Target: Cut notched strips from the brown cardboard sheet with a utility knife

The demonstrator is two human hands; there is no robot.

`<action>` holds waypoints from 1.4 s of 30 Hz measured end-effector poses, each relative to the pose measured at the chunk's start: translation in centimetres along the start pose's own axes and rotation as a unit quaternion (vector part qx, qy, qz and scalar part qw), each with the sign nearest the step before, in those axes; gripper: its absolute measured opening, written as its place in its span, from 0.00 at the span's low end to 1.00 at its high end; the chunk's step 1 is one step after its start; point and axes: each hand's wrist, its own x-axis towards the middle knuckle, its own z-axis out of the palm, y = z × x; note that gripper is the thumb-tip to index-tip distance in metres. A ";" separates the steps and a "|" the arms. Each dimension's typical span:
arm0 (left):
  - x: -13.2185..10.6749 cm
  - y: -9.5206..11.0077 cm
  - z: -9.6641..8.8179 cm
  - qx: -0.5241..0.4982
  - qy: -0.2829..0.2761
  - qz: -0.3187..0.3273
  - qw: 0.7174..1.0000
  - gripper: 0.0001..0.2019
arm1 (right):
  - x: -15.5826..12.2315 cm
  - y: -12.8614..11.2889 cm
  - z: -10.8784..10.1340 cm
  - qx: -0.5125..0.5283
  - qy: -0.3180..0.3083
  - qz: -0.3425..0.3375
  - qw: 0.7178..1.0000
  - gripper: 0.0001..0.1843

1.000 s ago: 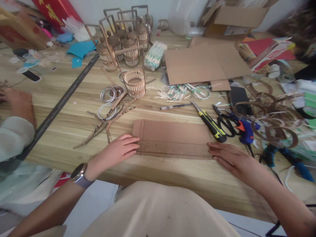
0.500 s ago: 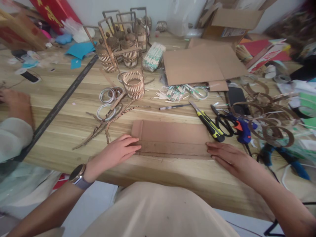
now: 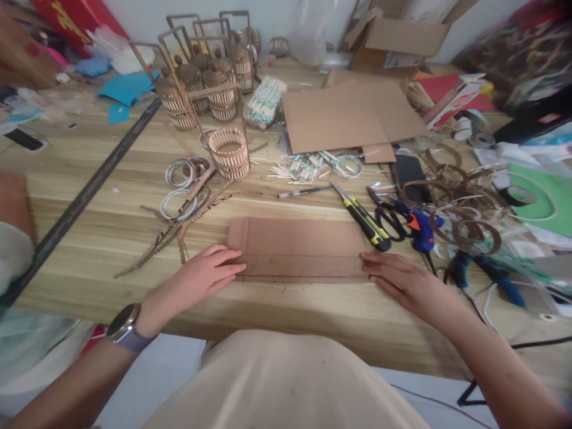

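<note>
On the wooden table before me lies a flat brown cardboard piece point(image 3: 304, 235) with a raised fold near its left end. A narrower, darker cardboard strip point(image 3: 304, 266) runs along its near side. My left hand point(image 3: 208, 273) has its fingertips on the strip's left end; a watch point(image 3: 123, 322) is on that wrist. At the right end, the fingers of my right hand point(image 3: 402, 280) hold the strip's edge, close together. A yellow-and-black utility knife point(image 3: 364, 220) overlaps the cardboard's upper right corner. The undersides of both hands are hidden.
Black-handled scissors point(image 3: 391, 217), a blue glue gun point(image 3: 422, 229) and pliers point(image 3: 487, 274) lie right. Small stick baskets point(image 3: 229, 154), tape rolls point(image 3: 179, 204) and cardboard scraps point(image 3: 179, 229) stand left. Cardboard sheets point(image 3: 335, 116) lie behind. Another person's arm point(image 3: 15, 208) is at the far left.
The view has shifted slightly, so everything sits further left in the picture. Both hands keep their places at the strip's ends. The other person's arm shows less.
</note>
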 end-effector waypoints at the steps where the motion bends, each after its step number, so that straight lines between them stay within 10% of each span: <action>1: 0.0 0.0 0.0 -0.002 0.000 -0.003 1.000 0.13 | 0.0 0.0 0.0 0.000 0.002 -0.002 1.000 0.16; 18: 2.2 -0.2 -2.4 0.076 -0.116 0.028 0.990 0.23 | -0.3 1.2 0.9 0.005 0.029 -0.015 0.999 0.16; 24: 5.3 0.9 -3.4 0.134 -0.168 0.095 0.972 0.04 | -0.5 1.4 1.1 0.007 0.027 -0.007 1.000 0.17; 28: 6.2 1.7 -3.4 0.139 -0.192 0.102 0.966 0.09 | -0.3 1.2 0.9 0.004 0.019 -0.007 1.000 0.17; 42: 4.9 1.0 -2.2 0.084 -0.129 0.081 0.985 0.03 | 0.4 0.4 0.2 -0.029 0.001 -0.022 0.999 0.17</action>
